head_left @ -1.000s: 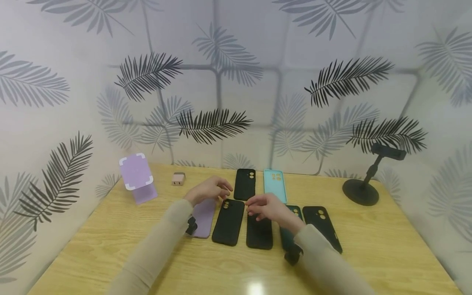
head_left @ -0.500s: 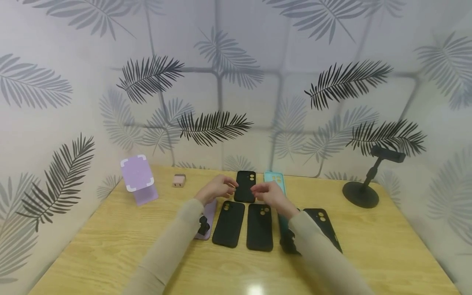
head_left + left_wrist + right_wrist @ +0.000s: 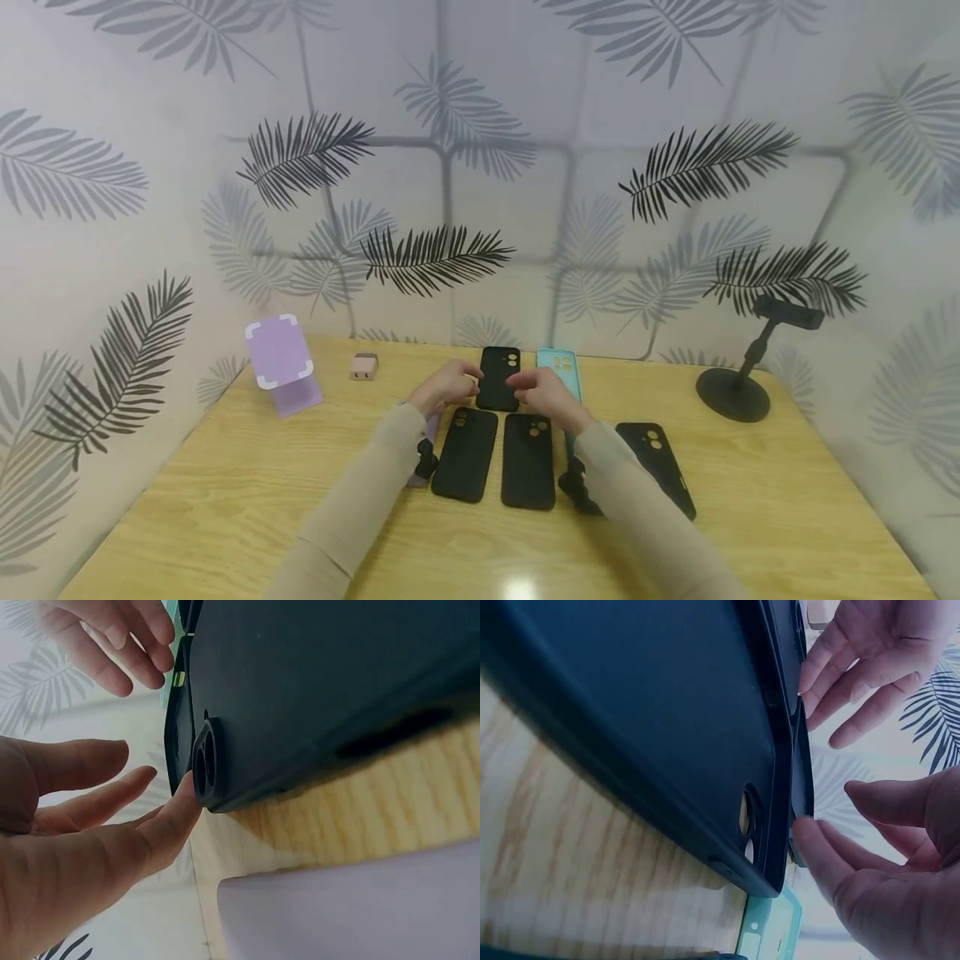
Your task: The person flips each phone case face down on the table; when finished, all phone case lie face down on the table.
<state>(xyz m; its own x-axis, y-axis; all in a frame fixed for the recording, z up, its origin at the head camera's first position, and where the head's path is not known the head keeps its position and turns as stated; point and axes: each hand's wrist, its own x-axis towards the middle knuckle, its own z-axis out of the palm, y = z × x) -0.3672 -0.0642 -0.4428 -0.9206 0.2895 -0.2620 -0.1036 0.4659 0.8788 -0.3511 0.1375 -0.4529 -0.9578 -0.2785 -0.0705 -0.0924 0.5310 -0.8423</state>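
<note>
On the tabletop (image 3: 795, 517), a left stand (image 3: 277, 352) is at the far left, with a charger (image 3: 364, 367) to its right. A rear left case (image 3: 497, 379) lies beside a rear right case (image 3: 569, 373), before the wall (image 3: 517, 308). A front row of five cases (image 3: 528, 461) lies nearer. The left hand (image 3: 450, 385) and right hand (image 3: 549, 395) flank the rear left case. A right stand (image 3: 733, 393) is at the far right.
</note>
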